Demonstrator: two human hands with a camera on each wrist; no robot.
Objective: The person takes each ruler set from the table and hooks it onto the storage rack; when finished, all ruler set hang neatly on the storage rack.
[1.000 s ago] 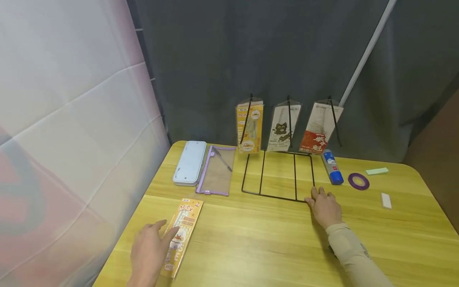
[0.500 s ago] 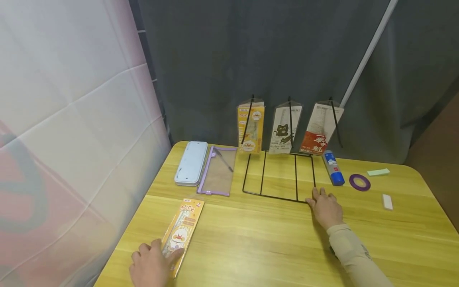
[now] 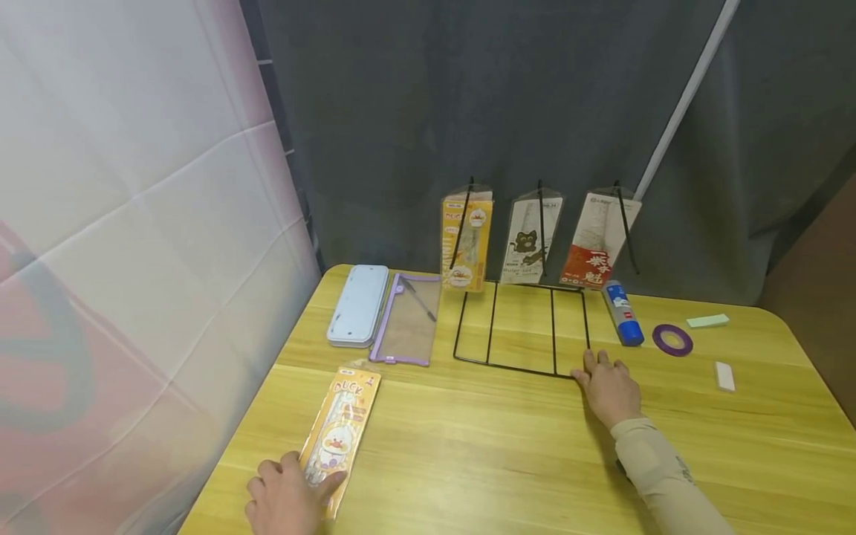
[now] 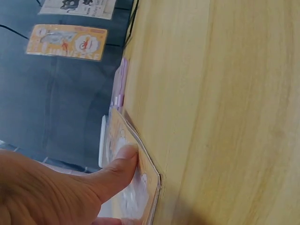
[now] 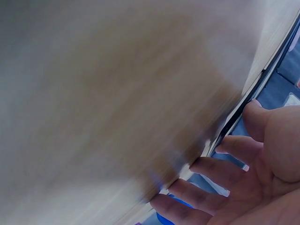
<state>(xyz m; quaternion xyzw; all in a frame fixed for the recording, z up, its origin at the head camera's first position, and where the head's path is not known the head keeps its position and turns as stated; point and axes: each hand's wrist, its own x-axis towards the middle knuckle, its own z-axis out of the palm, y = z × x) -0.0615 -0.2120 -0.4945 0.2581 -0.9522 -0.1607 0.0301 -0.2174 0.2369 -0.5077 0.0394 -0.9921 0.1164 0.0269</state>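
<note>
On the left part of the table, my left hand (image 3: pixel 284 494) grips the lower part of an orange duck-printed ruler set pack (image 3: pixel 339 427), thumb on its right edge and fingers at its left. In the left wrist view the thumb (image 4: pixel 123 157) presses on the pack's front, close over the tabletop. My right hand (image 3: pixel 608 390) rests with fingers extended at the front right corner of a black wire display rack (image 3: pixel 521 368). Its fingertips reach the table in the right wrist view. Three packs hang on the rack's hooks: a yellow duck one (image 3: pixel 467 241), a cat one (image 3: pixel 531 238) and a red-and-white one (image 3: pixel 597 238).
A pale blue tin case (image 3: pixel 359 305) and a purple-edged mesh pouch (image 3: pixel 408 319) with a pen lie left of the rack. To its right are a glue stick (image 3: pixel 623 316), purple tape roll (image 3: pixel 672 340), green strip (image 3: pixel 707 321) and white eraser (image 3: pixel 725 376). A dark curtain (image 3: pixel 401 111) hangs behind.
My left hand has come down and back toward the pack's lower end and taken hold of it. The pack has shifted and tilted slightly. My right hand has stayed at the rack's corner.
</note>
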